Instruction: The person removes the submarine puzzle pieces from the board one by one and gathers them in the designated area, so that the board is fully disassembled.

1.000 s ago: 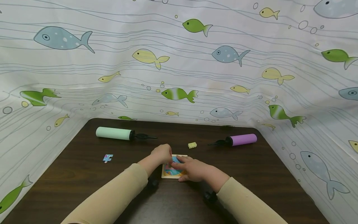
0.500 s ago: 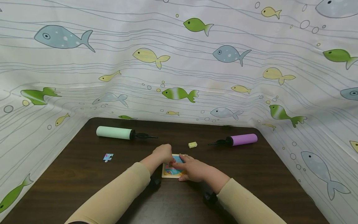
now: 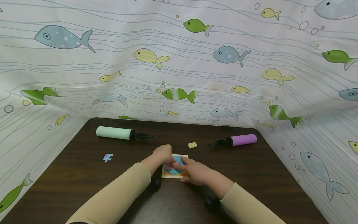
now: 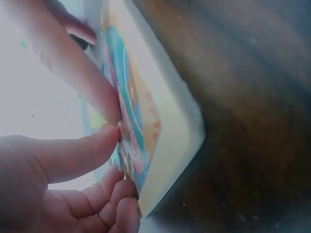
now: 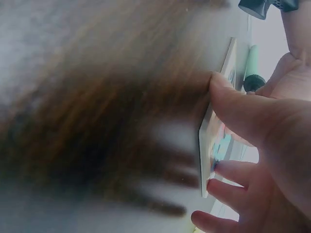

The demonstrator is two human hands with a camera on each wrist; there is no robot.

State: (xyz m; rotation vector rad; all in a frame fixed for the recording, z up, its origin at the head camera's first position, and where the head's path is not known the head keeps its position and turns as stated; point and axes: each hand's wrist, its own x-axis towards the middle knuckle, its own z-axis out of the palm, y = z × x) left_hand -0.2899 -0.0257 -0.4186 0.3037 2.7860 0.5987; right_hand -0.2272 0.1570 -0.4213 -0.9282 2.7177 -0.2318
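Saw the picture board (image 3: 172, 173) flat on the dark table (image 3: 173, 202), upper left and right side partly hidden by the hands. Found the left hand (image 3: 163, 154) curled, thumb and forefinger tips meeting at the board's face; could not tell whether pinching anything. Found the right hand (image 3: 196, 171) spread, fingers nearly straight, touching the board. Saw the sleeves (image 3: 117, 189) cut off at the head view's lower edge. Could not tell lettering from drawing in the small, blurred print.

Under left grip (image 3: 163, 154) and right grip (image 3: 197, 171), a board (image 3: 174, 173) is noted; leftward, a jigsaw piece (image 3: 107, 157); behind, a block (image 3: 192, 145) between left pump (image 3: 114, 133) and right pump (image 3: 243, 140).
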